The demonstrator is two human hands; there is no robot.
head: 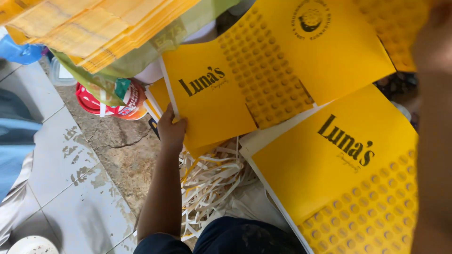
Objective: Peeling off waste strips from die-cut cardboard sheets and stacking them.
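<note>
The yellow printed sheet (pixel 207 101) sat in the middle of the view, a flat piece of card with dark letters and a patch of raised-looking dots. It lay tilted, with its white edge toward 9 o'clock. The left hand (pixel 170 130) had hold of that sheet at its lower corner. The fingers were curled shut around the white edge, so the grip was closed tight on the card.

The step looked like picking one sheet off a pile, or lining it up with the others. A next move would need a steady pull, so the thin card did not bend or slide away.

At 4 o'clock from it lay a second yellow sheet (pixel 348 174), much closer to the camera, just overlapping the first. The right hand could not be told. Only a blurry arm (pixel 435 141) filled the 3 o'clock side, and its fingers were hidden.

Under the sheets lay a heap of thin white paper strips (pixel 209 181). At 11 o'clock hung a stack of yellow sheets in a green bag (pixel 101 30). A red and white tub (pixel 110 104) sat at 9 o'clock, on the tiled floor (pixel 61 164).
</note>
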